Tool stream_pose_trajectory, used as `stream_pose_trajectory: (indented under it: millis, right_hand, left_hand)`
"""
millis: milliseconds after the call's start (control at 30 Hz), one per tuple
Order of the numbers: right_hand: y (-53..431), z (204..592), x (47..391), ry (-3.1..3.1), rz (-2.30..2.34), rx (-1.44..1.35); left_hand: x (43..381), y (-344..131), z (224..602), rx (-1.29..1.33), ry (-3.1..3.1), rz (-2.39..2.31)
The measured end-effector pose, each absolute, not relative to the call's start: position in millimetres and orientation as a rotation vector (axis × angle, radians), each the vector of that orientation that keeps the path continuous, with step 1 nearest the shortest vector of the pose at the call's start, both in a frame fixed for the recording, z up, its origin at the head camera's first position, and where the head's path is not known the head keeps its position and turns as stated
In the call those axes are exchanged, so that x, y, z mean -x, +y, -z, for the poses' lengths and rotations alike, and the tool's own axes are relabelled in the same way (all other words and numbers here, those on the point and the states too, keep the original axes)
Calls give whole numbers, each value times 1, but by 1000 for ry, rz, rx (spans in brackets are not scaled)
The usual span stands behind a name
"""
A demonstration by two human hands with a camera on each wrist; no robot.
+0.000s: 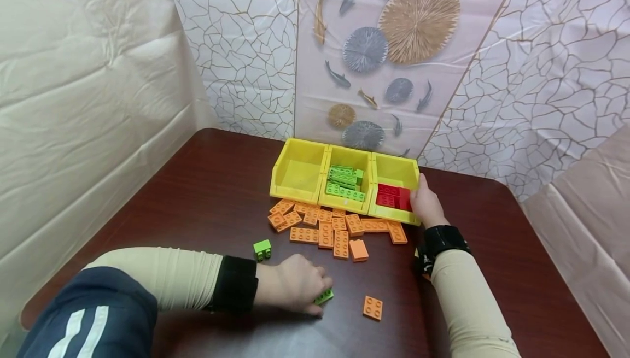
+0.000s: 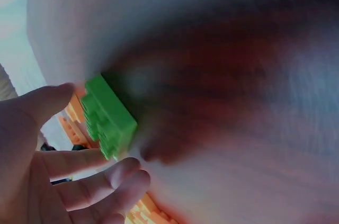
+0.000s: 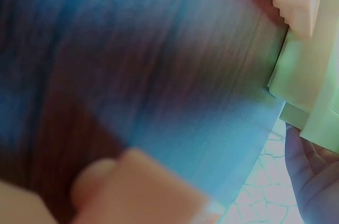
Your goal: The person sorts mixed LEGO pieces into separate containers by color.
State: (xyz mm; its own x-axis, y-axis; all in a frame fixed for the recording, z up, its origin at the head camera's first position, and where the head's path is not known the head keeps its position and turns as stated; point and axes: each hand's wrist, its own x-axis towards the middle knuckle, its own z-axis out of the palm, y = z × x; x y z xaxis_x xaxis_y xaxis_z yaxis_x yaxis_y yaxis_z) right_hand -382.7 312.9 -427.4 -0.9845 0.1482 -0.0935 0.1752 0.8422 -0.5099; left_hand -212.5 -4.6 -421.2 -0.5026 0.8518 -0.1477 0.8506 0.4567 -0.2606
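Note:
In the head view my left hand [image 1: 295, 284] reaches low over the table and pinches a green toy building brick [image 1: 324, 296]. The left wrist view has the thumb at one end of this green brick [image 2: 110, 115] and a finger at the other, its studs turned toward the palm. My right hand [image 1: 427, 202] holds the outer side of the right-hand yellow bin [image 1: 401, 168], which has red bricks [image 1: 389, 197] inside; part of its fingers is hidden behind the bin wall. Green bricks [image 1: 344, 183] lie in the middle bin [image 1: 366, 164].
The left yellow bin [image 1: 301, 166] has nothing in it. Many orange bricks [image 1: 325, 234] are spread before the bins. A short green brick [image 1: 262, 250] lies beyond the left wrist, and a lone orange brick [image 1: 372, 307] sits nearer. A patterned curtain [image 1: 246, 46] hangs behind the table.

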Motion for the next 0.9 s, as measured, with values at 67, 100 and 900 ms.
stream_pose_trajectory:
  millis: [67,100,900]
  right_hand:
    - [313,426,382,2967,833,-262]
    - [313,425,382,2967,833,-264]
    - [317,435,386,2988,863,-252]
  left_hand:
    - [212,-4,423,1568,-2689,-471]
    - [213,-4,425,1570,-2682,-471]
    - [363,50,381,1217,-2631,-303]
